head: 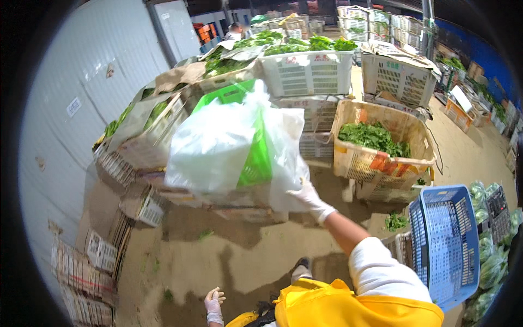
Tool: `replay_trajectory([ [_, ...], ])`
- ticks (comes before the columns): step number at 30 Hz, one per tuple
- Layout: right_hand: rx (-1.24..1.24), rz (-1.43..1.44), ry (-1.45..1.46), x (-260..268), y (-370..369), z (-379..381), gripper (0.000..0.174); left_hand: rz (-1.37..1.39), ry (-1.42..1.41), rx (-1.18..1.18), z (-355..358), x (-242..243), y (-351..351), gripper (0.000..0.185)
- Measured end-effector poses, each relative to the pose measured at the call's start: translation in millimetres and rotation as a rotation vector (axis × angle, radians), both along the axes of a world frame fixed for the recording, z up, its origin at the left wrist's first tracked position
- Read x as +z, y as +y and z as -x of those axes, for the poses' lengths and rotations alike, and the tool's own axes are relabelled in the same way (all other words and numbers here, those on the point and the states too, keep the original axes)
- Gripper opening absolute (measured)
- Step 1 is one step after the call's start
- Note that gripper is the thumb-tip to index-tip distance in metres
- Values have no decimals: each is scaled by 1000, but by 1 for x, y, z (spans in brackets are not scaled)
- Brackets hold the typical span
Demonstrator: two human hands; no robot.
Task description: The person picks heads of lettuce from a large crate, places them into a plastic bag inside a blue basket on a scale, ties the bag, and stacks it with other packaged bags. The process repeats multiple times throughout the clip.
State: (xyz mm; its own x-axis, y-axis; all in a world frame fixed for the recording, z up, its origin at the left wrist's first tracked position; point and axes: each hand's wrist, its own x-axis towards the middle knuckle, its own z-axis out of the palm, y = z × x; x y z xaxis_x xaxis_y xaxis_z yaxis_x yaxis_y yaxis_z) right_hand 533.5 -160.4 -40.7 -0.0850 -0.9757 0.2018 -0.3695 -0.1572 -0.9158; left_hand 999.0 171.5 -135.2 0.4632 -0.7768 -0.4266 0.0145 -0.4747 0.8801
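My right hand (308, 199), in a thin white glove, reaches forward to the lower right edge of a pile of translucent white plastic bags (216, 143). Its fingers touch the plastic there; whether they pinch it I cannot tell. Beneath the plastic is a bright green crate (222, 96), partly covered, with its rim showing at the back. A green patch also shows in a gap of the plastic. Low in the view, my left hand (214, 303), gloved too, hangs over the floor with loosely curled fingers and nothing in it.
Crates of leafy greens (306, 71) stand stacked behind the bags. To the right is a stained white crate (382, 151) with greens inside. Nearer me stands a blue crate (445, 241) beside bagged vegetables (492, 265). Flattened crates (83, 265) line the left wall. A person (235, 32) is far back.
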Motion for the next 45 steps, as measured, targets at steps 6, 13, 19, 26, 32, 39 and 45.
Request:
replay_trajectory([
  [6,-126,-305,389,-2,-96,-34,65,342,-220,-350,87,125,-195,22],
  [13,35,-253,1,49,-49,1,27,837,-392,-824,203,294,-405,20],
  [19,45,-78,-434,82,-19,-9,33,1244,-1122,-1279,283,296,-626,30],
  [26,-11,-117,80,71,36,7,25,1002,-1947,-1460,343,239,-772,55],
  [32,-745,-213,-381,-10,225,-25,32,1099,-1359,-1679,402,233,-664,60],
  [39,-1299,178,-853,14,315,-93,24,529,-617,-2398,419,255,-529,69],
  [45,-1500,411,-266,112,244,-114,30,-816,260,-2876,420,240,-418,78],
])
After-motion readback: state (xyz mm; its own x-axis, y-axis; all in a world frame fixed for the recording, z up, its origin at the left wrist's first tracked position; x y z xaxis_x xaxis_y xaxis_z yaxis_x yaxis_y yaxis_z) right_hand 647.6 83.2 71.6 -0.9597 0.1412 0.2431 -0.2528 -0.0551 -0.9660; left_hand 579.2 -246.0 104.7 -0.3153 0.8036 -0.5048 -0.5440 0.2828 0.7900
